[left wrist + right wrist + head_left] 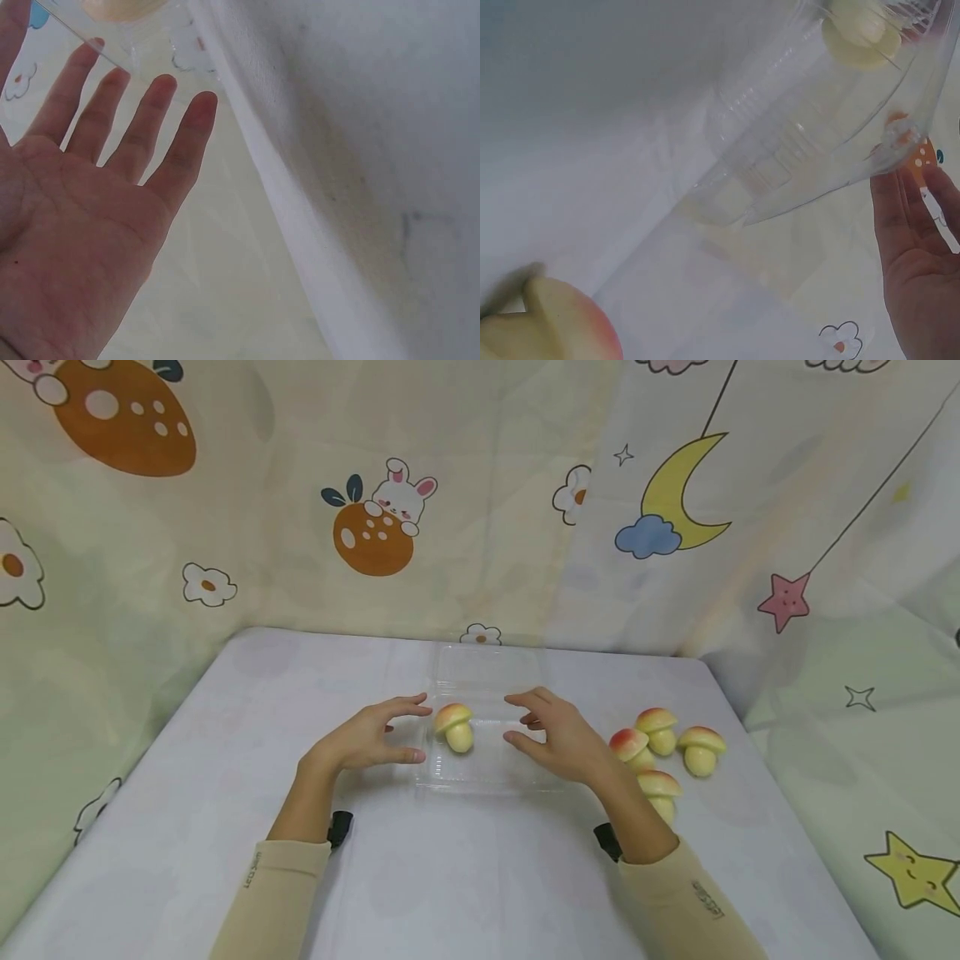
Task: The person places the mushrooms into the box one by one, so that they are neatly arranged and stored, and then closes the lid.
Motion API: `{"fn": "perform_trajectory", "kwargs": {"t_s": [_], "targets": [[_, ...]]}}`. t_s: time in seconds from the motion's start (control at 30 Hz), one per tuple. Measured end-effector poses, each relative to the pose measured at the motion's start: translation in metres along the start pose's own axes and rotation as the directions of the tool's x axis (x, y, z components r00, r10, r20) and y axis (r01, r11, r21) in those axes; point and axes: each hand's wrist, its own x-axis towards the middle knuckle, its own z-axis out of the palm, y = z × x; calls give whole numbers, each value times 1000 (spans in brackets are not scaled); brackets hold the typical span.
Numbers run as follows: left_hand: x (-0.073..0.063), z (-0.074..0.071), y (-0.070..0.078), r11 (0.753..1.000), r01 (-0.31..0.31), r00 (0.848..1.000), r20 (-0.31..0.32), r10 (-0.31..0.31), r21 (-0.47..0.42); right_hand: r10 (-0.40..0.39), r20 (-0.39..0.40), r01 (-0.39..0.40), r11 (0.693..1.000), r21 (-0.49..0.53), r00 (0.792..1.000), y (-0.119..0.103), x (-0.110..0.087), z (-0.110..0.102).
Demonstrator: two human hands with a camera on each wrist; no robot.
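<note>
A clear plastic box (483,774) lies with its lid (487,667) folded back on the table. Inside its left part is a mushroom-shaped piece (454,728), yellow with a red-tinged cap. My left hand (366,735) is at the box's left side, fingers and thumb spread apart, holding nothing. In the left wrist view its fingers (180,150) are nearly straight. Over the box's right part, my right hand (558,735) has its fingers loosely bent, with nothing between them and the thumb. The right wrist view shows its fingertips beside the box's transparent edge (810,202).
Several more mushroom-shaped pieces (702,752) stand in a group to the right, partly behind my right forearm. A white cloth covers the table (465,877). Patterned curtains (480,527) hang at the back and on both sides.
</note>
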Motion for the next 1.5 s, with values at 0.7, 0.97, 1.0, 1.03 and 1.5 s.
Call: {"fn": "perform_trajectory", "kwargs": {"t_s": [0.7, 0.97, 1.0, 1.03, 1.5], "targets": [[6, 3, 1, 1000, -7, 1000, 8, 7, -7, 22, -59, -24, 999, -36, 998, 12, -33, -21], [4, 3, 2, 1000, 6, 1000, 3, -6, -10, 54, -69, -58, 996, -65, 996, 18, -41, -24], [3, 2, 2, 1000, 7, 1000, 0, -7, -11, 58, -67, -63, 996, -67, 996, 18, -42, -24], [2, 1, 2, 1000, 8, 1000, -4, -8, -11, 58, -64, -62, 996, -68, 996, 18, -41, -24], [0, 0, 1, 1000, -8, 1000, 0, 8, -16, 95, -64, -100, 991, -86, 993, 21, -55, -32]]}}
